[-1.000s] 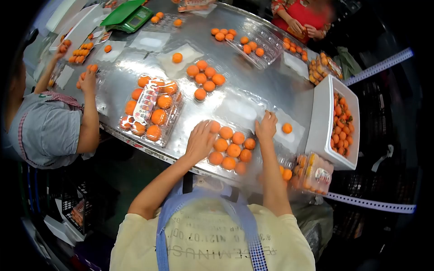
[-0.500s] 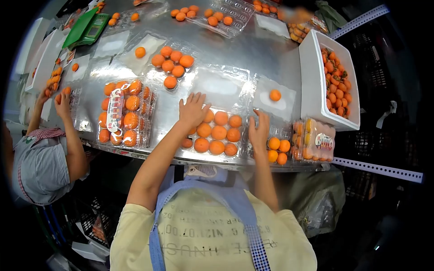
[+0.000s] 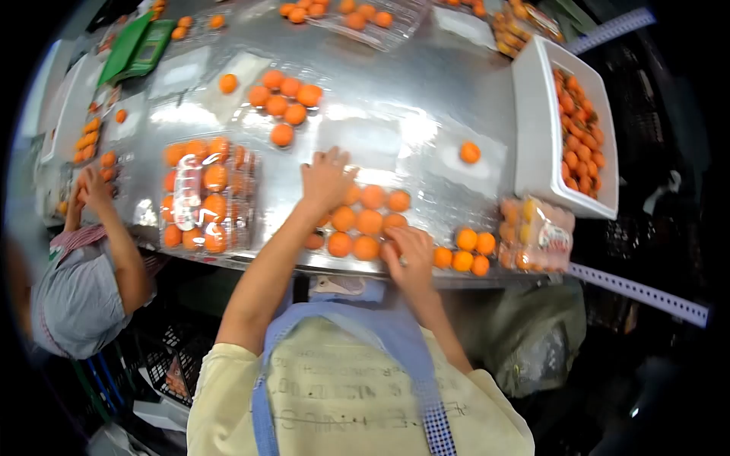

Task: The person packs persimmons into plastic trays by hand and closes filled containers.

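Note:
Several orange fruits (image 3: pixel 369 222) lie in rows in a clear plastic tray at the table's near edge. My left hand (image 3: pixel 327 181) rests with fingers spread on the tray's upper left corner, beside the top fruits. At the lower right of the rows, my right hand (image 3: pixel 408 253) touches the fruits, its fingers bent; blur hides whether it grips one. Right of it are several smaller orange fruits (image 3: pixel 465 239). The open clear lid (image 3: pixel 361 140) extends beyond the tray.
Filled clear packs (image 3: pixel 201 196) stand at left, another pack (image 3: pixel 536 234) at right. A white foam box (image 3: pixel 532 129) holds many fruits. Farther off are a tray of fruits (image 3: pixel 276 106), a single fruit (image 3: pixel 470 152) and a green scale (image 3: pixel 139 49). A co-worker (image 3: pixel 95 281) handles fruits at left.
My right hand has moved left from the tray's right side onto the lower right fruits. My left hand has shifted from the left fruits to the upper left corner. The view has turned.

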The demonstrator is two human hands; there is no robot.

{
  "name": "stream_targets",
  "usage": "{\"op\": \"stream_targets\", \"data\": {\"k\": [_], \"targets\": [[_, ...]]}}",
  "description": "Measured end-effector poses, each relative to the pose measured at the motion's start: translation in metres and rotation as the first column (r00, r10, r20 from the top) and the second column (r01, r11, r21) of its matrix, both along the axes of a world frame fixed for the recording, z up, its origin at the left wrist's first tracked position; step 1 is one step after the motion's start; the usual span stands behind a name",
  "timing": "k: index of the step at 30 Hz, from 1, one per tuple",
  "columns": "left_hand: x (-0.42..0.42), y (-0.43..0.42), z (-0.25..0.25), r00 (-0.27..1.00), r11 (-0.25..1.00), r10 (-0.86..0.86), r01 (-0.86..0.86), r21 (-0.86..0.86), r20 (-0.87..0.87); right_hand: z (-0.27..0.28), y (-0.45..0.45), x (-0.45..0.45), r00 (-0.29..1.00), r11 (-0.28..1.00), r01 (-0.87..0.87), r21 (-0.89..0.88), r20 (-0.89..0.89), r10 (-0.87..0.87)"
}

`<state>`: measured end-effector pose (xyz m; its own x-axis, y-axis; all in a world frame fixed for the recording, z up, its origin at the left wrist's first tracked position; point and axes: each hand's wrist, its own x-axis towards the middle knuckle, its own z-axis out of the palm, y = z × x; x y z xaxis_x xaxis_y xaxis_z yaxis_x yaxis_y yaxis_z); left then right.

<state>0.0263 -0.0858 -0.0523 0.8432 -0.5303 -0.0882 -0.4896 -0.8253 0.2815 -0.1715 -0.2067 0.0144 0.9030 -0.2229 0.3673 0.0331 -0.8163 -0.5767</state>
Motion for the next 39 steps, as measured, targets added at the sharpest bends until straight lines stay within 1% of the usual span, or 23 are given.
{"op": "stream_targets", "data": {"k": [1,2,3,5,6,7,9,12,14,15,16,19,20,21,22,25,28,31,34,38,39], "targets": [[0.004,0.008,-0.002,1.0,1.0,-0.001,0.001,0.0,0.011,0.0,0.001,0.01,1.0,0.999,-0.001,0.049,0.025,0.0],[0.004,0.015,-0.008,1.0,1.0,0.001,-0.001,0.008,0.019,-0.001,-0.002,0.014,0.998,0.996,0.016,0.087,-0.056,-0.012],[0.003,0.009,-0.009,0.999,0.999,-0.036,0.036,-0.016,0.021,-0.002,-0.005,0.019,0.997,0.997,0.045,0.058,-0.063,-0.042],[0.003,0.004,0.001,0.999,1.0,-0.02,0.021,0.002,-0.034,-0.005,-0.017,0.032,0.999,0.999,0.021,0.028,-0.033,-0.02],[0.002,0.004,0.002,0.998,0.999,-0.039,0.037,-0.036,-0.05,-0.008,-0.022,0.039,0.998,0.997,0.0,0.076,-0.059,0.004],[0.002,0.006,0.004,0.997,0.998,-0.037,0.033,-0.056,-0.067,-0.008,-0.026,0.049,0.998,0.997,0.008,0.076,-0.055,-0.004],[0.0,0.008,0.007,0.997,0.997,-0.063,0.061,-0.047,-0.043,-0.01,-0.028,0.07,0.998,0.995,0.001,0.099,-0.061,0.005],[-0.003,0.01,0.012,0.996,0.996,-0.081,0.08,-0.036,-0.043,-0.032,-0.03,0.111,1.0,0.999,0.015,0.037,0.019,-0.015],[-0.004,0.008,0.012,0.994,0.994,-0.101,0.099,-0.038,-0.032,-0.057,-0.033,0.129,0.996,1.0,0.004,-0.021,-0.087,-0.006],[-0.004,0.01,0.01,0.994,0.993,-0.108,0.107,-0.04,-0.019,-0.058,-0.035,0.135,0.99,0.999,0.002,-0.051,-0.143,-0.009],[-0.002,0.009,0.008,0.994,0.993,-0.112,0.112,-0.042,-0.008,-0.058,-0.039,0.138,0.99,1.0,0.003,-0.021,-0.139,-0.006],[-0.001,0.009,0.009,0.993,0.995,-0.102,0.101,-0.022,-0.051,-0.04,-0.057,0.132,0.995,0.985,0.046,0.165,-0.096,-0.031],[-0.001,0.01,0.008,0.994,0.995,-0.101,0.101,-0.026,-0.031,-0.034,-0.063,0.124,0.993,0.951,0.111,0.29,-0.076,-0.093],[-0.002,0.012,0.007,0.995,0.995,-0.096,0.095,-0.043,-0.03,-0.027,-0.069,0.112,0.988,0.885,0.153,0.44,-0.096,-0.124],[-0.001,0.012,0.006,0.995,0.994,-0.094,0.092,-0.061,-0.03,-0.03,-0.078,0.102,0.98,0.863,0.196,0.466,-0.073,-0.183],[-0.001,0.009,0.002,0.995,0.992,-0.094,0.092,-0.081,-0.032,-0.016,-0.092,0.06,0.947,0.833,0.295,0.468,-0.261,-0.188],[0.001,0.009,0.009,0.995,0.994,-0.096,0.093,-0.057,-0.035,-0.012,-0.08,0.024,0.929,0.884,0.255,0.391,-0.353,-0.112],[0.0,0.008,0.011,0.995,0.996,-0.088,0.087,-0.037,-0.042,-0.016,-0.047,0.009,0.957,0.964,0.087,0.253,-0.29,-0.011],[0.0,0.009,0.006,0.995,0.995,-0.089,0.087,-0.043,-0.036,-0.022,-0.018,0.015,0.985,0.998,-0.003,0.07,-0.174,0.016],[0.0,0.008,0.003,0.996,0.996,-0.079,0.076,-0.053,-0.043,-0.024,0.012,0.03,0.97,0.986,-0.002,-0.168,-0.239,-0.038],[0.0,0.008,0.001,0.996,0.995,-0.075,0.072,-0.071,-0.042,-0.022,0.015,0.032,0.965,0.982,0.001,-0.188,-0.256,-0.05]]}}
